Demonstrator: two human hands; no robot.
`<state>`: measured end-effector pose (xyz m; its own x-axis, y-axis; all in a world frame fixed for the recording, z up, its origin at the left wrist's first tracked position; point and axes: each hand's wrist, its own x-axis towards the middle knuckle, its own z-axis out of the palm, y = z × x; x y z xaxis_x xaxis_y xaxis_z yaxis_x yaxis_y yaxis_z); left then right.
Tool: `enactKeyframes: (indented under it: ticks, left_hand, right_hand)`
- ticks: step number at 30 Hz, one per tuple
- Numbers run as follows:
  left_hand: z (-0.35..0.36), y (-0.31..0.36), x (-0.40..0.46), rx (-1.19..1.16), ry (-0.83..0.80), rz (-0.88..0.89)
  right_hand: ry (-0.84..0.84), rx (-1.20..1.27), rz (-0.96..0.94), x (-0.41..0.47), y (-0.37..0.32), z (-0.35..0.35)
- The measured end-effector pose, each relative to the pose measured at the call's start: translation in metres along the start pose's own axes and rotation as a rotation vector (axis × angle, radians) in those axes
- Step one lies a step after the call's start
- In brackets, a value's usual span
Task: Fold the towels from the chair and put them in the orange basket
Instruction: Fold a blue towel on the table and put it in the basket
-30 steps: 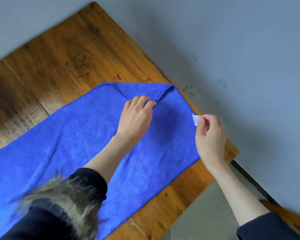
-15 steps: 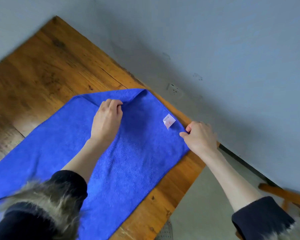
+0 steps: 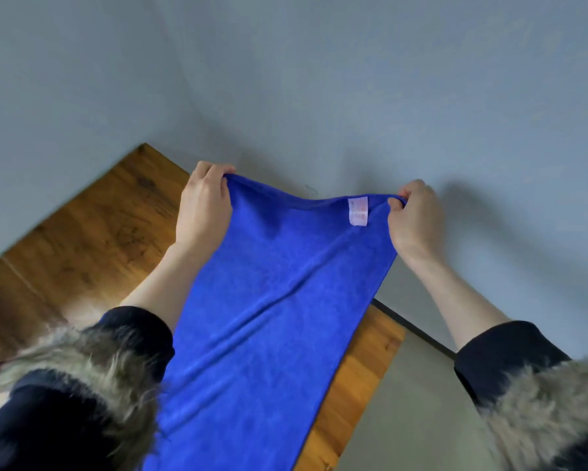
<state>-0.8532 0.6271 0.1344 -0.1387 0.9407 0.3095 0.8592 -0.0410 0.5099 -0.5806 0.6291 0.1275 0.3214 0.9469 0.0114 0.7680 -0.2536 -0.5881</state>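
A blue towel (image 3: 268, 317) hangs lifted above the wooden table (image 3: 82, 253), stretched between both hands. My left hand (image 3: 204, 209) grips its top left corner. My right hand (image 3: 414, 215) pinches the top right corner, close to a small white label (image 3: 357, 211) sewn at the towel's upper edge. The lower part of the towel runs down out of the frame between my dark sleeves. No chair or orange basket is in view.
A grey wall (image 3: 353, 79) stands right behind the table. The table's right edge (image 3: 363, 396) drops to a grey floor (image 3: 418, 419), with a dark skirting strip (image 3: 418, 331) along the wall's foot. Fur cuffs on my sleeves cover the lower corners.
The towel lay flat on the table before; both hands have gripped its far corners and raised that end up off the table. The view has tilted upward toward the wall.
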Motion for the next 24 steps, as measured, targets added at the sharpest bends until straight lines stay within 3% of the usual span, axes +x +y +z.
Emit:
enactKeyframes:
  ticks: [9,20,24]
  left_hand:
    - [-0.087,-0.02,-0.02,0.029,0.011,0.085]
    - [-0.21,-0.092,-0.17,-0.026,-0.01,0.146]
    - [-0.251,-0.119,-0.236,-0.016,-0.087,0.285]
  right_hand:
    - [0.012,0.109,-0.248,-0.069,-0.035,-0.037]
    - [0.019,0.117,-0.384,-0.278,-0.073,-0.037]
    - [0.033,0.055,-0.477,-0.366,-0.07,-0.025]
